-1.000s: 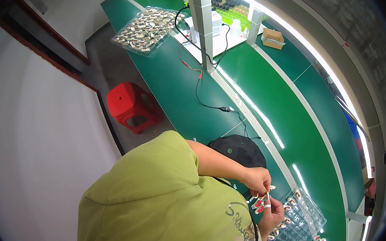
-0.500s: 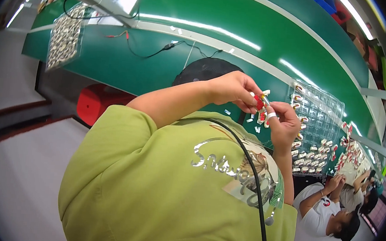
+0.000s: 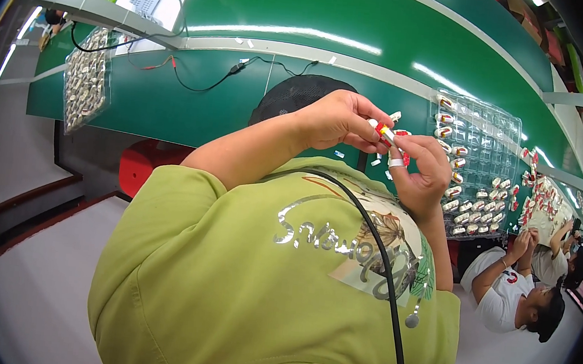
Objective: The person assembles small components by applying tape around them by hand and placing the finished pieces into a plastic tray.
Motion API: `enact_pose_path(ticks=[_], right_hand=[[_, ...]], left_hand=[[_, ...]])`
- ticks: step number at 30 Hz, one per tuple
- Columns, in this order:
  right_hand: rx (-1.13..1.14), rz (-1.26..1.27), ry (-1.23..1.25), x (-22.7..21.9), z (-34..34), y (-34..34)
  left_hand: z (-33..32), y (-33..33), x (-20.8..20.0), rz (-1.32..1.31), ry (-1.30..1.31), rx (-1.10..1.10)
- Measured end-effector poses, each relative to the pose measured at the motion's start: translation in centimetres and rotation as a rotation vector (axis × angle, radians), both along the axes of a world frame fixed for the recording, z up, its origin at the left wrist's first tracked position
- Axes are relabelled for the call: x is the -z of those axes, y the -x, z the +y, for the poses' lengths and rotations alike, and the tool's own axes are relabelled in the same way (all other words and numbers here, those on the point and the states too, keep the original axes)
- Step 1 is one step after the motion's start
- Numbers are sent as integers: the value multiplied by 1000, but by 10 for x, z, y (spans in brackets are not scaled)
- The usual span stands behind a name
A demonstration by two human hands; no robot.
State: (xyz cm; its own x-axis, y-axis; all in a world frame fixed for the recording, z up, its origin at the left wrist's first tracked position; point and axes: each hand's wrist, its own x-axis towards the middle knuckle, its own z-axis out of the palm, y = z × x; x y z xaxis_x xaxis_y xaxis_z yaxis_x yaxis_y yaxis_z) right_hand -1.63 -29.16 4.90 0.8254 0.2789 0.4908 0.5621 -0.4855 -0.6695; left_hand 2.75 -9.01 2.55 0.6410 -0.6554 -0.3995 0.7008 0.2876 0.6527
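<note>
A small red-and-white piece with a yellow spot (image 3: 385,132) is held up above the near side of the green bench. My left hand (image 3: 343,122) pinches its left end between thumb and fingers. The fingers of my right hand (image 3: 424,172) are closed on its other end; a white band wraps one of them. Just behind and below, partly covered by my hands, several similar red-and-white pieces (image 3: 404,159) lie on the bench. To the right of my right hand is a clear compartment tray (image 3: 481,141), with pieces down its left column and in its near rows.
A full tray of small pieces (image 3: 84,88) stands at the far left, overhanging the bench edge. A cable with red clips (image 3: 205,89) crosses the green bench (image 3: 220,119). A red stool (image 3: 139,171) is under it. At right, co-workers (image 3: 506,287) sit beside a red-and-white heap (image 3: 546,196).
The held piece has turned, its white end now toward my right fingers, and a grey metallic part seen earlier no longer shows. The whole view has shifted slightly.
</note>
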Motion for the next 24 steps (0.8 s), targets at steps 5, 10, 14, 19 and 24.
enact_pose_path(ticks=[5,10,14,19,24], right_hand=[[86,212,-184,1,-5,4],[17,186,-180,4,-3,4],[30,179,-156,2,-1,2],[-8,-24,-16,-1,0,-1],[-47,-129,46,-2,-1,-5]], left_hand=[[-4,1,-4,-156,-139,-40],[-8,1,0,-313,-301,-51],[-6,0,-6,-146,-155,-52],[-2,0,-4,-57,18,-36],[-1,0,-5,-55,10,-37]])
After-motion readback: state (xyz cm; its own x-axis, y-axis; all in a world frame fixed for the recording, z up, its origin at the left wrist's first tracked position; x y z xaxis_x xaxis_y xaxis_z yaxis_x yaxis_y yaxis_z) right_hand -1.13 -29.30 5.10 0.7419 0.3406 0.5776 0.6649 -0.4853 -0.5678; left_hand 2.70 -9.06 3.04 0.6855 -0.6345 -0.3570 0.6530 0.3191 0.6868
